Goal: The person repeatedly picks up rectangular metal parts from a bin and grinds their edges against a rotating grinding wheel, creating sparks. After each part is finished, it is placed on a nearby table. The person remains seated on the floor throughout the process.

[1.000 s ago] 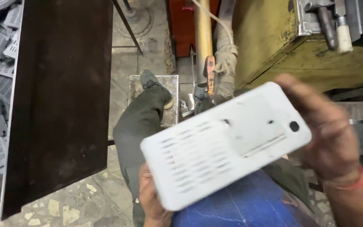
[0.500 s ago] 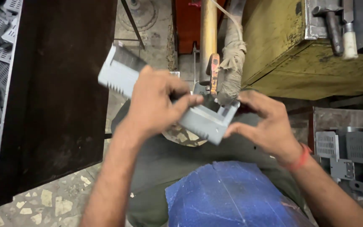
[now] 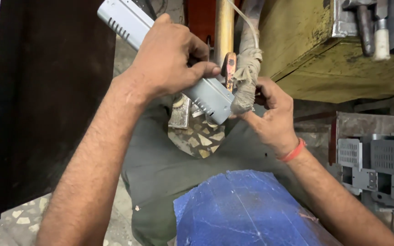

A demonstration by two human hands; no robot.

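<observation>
- Orientation of the grey metal casing (image 3: 169,59) was the governing relation: its long axis ran diagonally, from the upper left of the view down to the lower right, above the person's lap and clear of any supporting surface.
- Left hand (image 3: 169,59) was wrapped over the middle of the casing, fingers curled closed around it and the thumb lying along the near face toward the lower end.
- Right hand (image 3: 270,114) sat just beyond the casing's lower right end, fingers bent narrow at that corner; whether they pinched the casing or the cloth-wrapped bundle (image 3: 246,82) could not be told.
- Lower end of the casing lay nearer the right hand; the upper, slotted end projected past the left hand, well apart from both.
- Casing was a pale grey sheet-metal box, flat-faced with sharp folded edges and a row of short vent slots near its upper end.
- Cloth-wrapped bundle was coarse, grimy fabric wound round an upright part, touching or just beside the casing's end, next to a smooth brass-coloured post (image 3: 224,32).
- Further grey perforated parts (image 3: 375,164) lay stacked at the right; a blue, scuffed block (image 3: 238,209) stood below the hands, and a worn yellow-painted bench (image 3: 324,50) stood at the upper right.
</observation>
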